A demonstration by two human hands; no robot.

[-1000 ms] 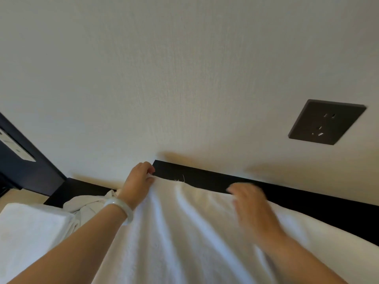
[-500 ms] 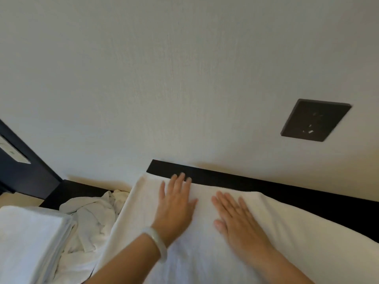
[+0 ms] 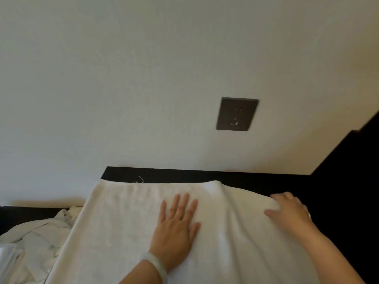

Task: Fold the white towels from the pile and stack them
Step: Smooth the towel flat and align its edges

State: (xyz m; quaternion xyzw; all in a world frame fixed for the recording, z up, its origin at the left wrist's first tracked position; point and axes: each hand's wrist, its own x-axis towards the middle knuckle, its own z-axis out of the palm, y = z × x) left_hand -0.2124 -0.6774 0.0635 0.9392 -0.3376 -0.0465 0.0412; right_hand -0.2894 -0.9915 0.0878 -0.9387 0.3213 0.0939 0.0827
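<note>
A person's left hand (image 3: pixel 176 224) presses flat, fingers spread, on a white towel (image 3: pixel 123 222); the blurred right hand (image 3: pixel 287 212) touches its edge, grip unclear.

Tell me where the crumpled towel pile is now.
Head view, lower left: the crumpled towel pile lies beside the spread towel, on its left edge.

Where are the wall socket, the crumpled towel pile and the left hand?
wall socket (image 3: pixel 236 114): head view, middle of its dark faceplate.
crumpled towel pile (image 3: pixel 41 238): head view, top of the heap.
left hand (image 3: pixel 177 224): head view, back of the hand.
</note>
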